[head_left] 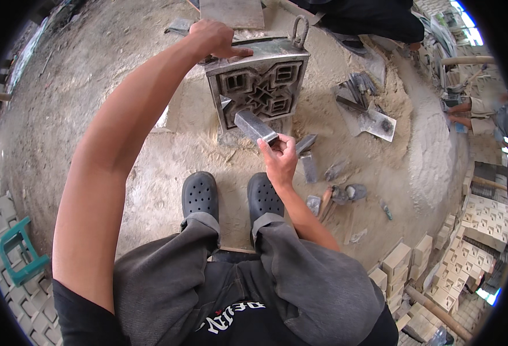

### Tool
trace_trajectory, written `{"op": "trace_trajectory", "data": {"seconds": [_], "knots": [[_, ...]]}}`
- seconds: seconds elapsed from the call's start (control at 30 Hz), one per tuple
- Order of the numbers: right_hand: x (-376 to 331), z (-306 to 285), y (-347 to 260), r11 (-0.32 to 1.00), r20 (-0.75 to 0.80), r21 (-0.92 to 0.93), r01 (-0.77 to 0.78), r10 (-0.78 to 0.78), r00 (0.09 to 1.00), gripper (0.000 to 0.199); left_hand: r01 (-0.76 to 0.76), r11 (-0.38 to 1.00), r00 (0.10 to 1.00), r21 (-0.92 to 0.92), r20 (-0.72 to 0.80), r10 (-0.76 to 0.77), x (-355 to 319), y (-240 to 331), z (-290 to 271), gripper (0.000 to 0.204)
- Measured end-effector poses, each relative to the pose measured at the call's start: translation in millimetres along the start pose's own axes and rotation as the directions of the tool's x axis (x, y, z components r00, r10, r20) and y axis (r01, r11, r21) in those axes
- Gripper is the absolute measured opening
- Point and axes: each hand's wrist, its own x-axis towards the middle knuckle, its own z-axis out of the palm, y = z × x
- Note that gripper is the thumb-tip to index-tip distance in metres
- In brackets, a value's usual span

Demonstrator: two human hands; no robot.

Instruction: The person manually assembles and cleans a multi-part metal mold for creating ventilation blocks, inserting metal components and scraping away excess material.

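Observation:
In front of me a square metal mould [257, 92] stands tilted, its patterned face toward me, with geometric recesses round a star shape. My left hand [212, 39] is closed on its upper left corner, one finger lying along the top edge; what the palm covers there is hidden. A bent-rod loop handle [300, 33] rises from the upper right corner. My right hand [281, 160] pinches the near end of a grey rectangular metal block [255, 127]. The block's far end points at the lower part of the mould's face; I cannot tell if they touch.
Right of the mould lie loose metal pieces [360, 89] and a flat plate [378, 123]. Nearer are another metal block [307, 167] and a wooden-handled tool [327, 199]. Patterned pale blocks [398, 259] are stacked at right. A teal stool [20, 251] stands left; other people are beyond.

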Motion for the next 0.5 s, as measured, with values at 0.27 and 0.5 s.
{"op": "trace_trajectory", "data": {"seconds": [0.27, 0.5], "knots": [[0, 30, 21, 0.973, -0.097, -0.098, 0.21, -0.219, 0.971, 0.045, -0.048, 0.999, 0.995, 0.003, -0.086, 0.048, 0, -1, 2, 0.093], [-3, 41, 38, 0.867, 0.029, -0.347, 0.358, -0.372, 0.928, 0.056, -0.011, 0.999, 0.999, 0.039, 0.041, 0.01, -2, -2, -6, 0.093]]}}
